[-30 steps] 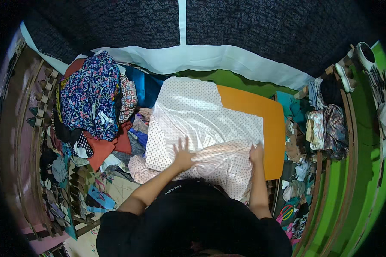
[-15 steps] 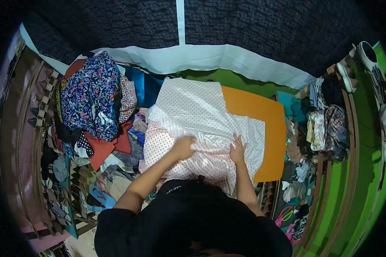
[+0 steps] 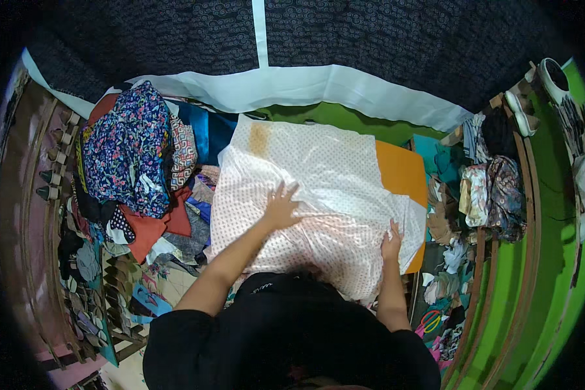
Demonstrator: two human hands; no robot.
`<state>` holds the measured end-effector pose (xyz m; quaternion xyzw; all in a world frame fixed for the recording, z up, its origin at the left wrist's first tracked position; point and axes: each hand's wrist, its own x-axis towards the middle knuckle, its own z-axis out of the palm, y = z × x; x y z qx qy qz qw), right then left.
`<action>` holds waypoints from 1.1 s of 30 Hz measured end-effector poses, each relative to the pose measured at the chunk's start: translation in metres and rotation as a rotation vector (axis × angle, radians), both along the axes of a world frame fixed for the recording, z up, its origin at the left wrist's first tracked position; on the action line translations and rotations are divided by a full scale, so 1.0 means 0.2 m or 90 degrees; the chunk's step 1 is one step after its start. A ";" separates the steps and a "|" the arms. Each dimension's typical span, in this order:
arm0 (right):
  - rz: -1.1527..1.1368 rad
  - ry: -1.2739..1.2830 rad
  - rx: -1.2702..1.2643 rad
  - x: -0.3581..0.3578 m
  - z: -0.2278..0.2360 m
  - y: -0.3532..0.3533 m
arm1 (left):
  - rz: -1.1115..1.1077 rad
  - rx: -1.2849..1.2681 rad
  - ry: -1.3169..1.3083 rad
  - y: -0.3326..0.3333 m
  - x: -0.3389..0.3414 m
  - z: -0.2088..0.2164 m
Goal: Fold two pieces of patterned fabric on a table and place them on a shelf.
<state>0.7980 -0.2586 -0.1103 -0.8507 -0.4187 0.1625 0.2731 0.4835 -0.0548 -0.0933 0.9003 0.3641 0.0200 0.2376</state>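
Note:
A pale, shiny cloth (image 3: pixel 331 175) with a small repeated dark pattern lies spread over an orange board (image 3: pixel 400 169), with soft creases running across its middle. An orange-brown patch shows near its far left corner. My left hand (image 3: pixel 283 207) rests flat on the cloth left of the middle, its fingers spread. Farther right, near the cloth's right part, my right hand (image 3: pixel 390 242) has its fingers close together and appears to pinch a fold; the fingertips are small and partly lost against the fabric. The near edge hangs toward my body.
A heap of clothes topped by a blue floral garment (image 3: pixel 130 149) stands at the left. Scissors with red and yellow handles (image 3: pixel 429 321) lie at the lower right among scraps. Folded clothes (image 3: pixel 506 188) sit on the right rack. A dark curtain (image 3: pixel 383 45) hangs beyond the board.
The cloth has shifted to the right and covers more of the orange board. My right hand has moved right and slightly nearer; my left hand has opened and moved slightly farther away.

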 end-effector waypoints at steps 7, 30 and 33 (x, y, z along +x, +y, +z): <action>-0.127 0.060 0.040 0.28 -0.01 -0.02 | -0.062 0.007 -0.014 -0.32 0.10 0.08; -0.057 -0.109 -0.247 0.77 0.78 0.20 | 0.373 0.120 -0.173 0.76 -0.45 0.25; -0.101 -0.316 -0.106 0.80 0.91 0.38 | 0.478 -0.012 -0.300 0.95 -0.42 0.31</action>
